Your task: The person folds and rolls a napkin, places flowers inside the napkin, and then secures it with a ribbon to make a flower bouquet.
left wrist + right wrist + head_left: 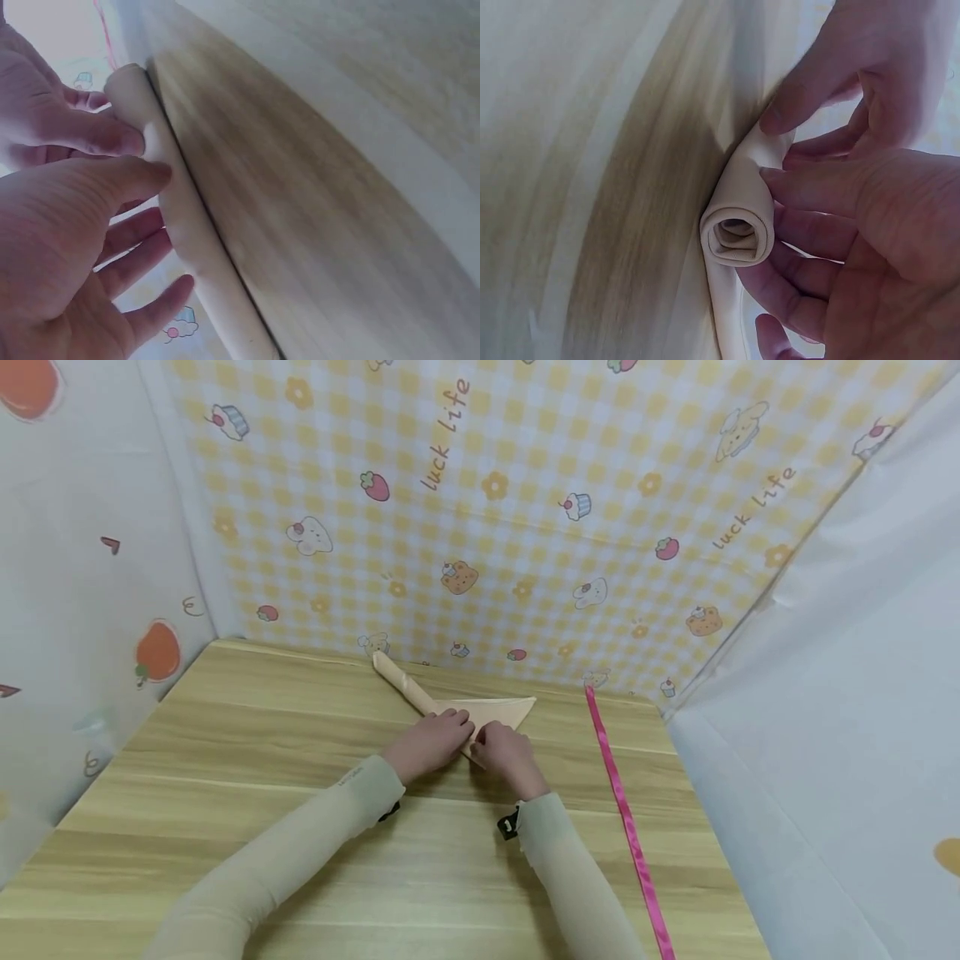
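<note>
A beige cloth (491, 712) lies near the back of the table, partly wound into a tube and partly a flat triangle pointing right. The tube (405, 683) runs slantwise, its far end close to the back wall. My left hand (431, 743) grips the tube around its middle, thumb on the near side and fingers beyond it. Close by, my right hand (507, 753) holds the tube near its right end, thumb against the cloth. In the right wrist view, the open end of the roll (742, 184) shows several spiral layers. The hands partly cover the roll.
A long pink ribbon (628, 822) stretches from the back edge to the front on the right of the wooden table (330, 860). Behind stands a yellow checked cloth wall (420, 535), with white side walls (832, 710) at left and right.
</note>
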Demonstrator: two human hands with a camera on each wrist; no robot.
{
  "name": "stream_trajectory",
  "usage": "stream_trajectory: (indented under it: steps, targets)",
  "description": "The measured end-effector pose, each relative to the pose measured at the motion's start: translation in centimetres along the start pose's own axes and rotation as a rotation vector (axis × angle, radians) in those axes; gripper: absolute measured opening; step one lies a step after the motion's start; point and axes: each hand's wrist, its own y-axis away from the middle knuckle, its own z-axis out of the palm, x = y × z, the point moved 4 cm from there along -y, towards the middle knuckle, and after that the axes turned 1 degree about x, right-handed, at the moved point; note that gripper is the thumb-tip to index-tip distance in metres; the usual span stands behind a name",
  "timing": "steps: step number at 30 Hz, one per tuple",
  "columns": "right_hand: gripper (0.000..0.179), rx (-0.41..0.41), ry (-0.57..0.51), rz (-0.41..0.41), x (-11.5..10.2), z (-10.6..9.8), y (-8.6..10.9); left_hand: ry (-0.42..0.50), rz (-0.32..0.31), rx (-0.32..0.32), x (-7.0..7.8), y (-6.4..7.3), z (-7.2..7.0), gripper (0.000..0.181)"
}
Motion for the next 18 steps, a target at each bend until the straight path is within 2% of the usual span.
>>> stream_trajectory:
  steps: [4,7,9,15,18]
  targets:
    - [0.046,-0.027,-0.075,0.003,0.6,-0.1,-0.1,-0.072,0.006,0.032,0.3,-0.2,0.1,0.006]
    - [0.049,-0.045,-0.138,0.017,1.1,0.0,0.0,-0.147,0.014,0.024,0.6,-0.4,0.4,0.007]
    - [0.048,-0.046,-0.172,0.031,1.5,0.0,-0.1,-0.161,0.009,0.013,0.7,-0.7,0.6,0.008]
    - [0.013,0.022,-0.153,0.018,1.8,-0.5,0.2,-0.043,-0.056,-0.04,0.1,-1.7,0.9,0.016]
    - [0.013,0.063,-0.122,0.006,1.4,-0.6,0.4,0.015,-0.06,-0.044,-0.2,-1.9,0.9,0.018]
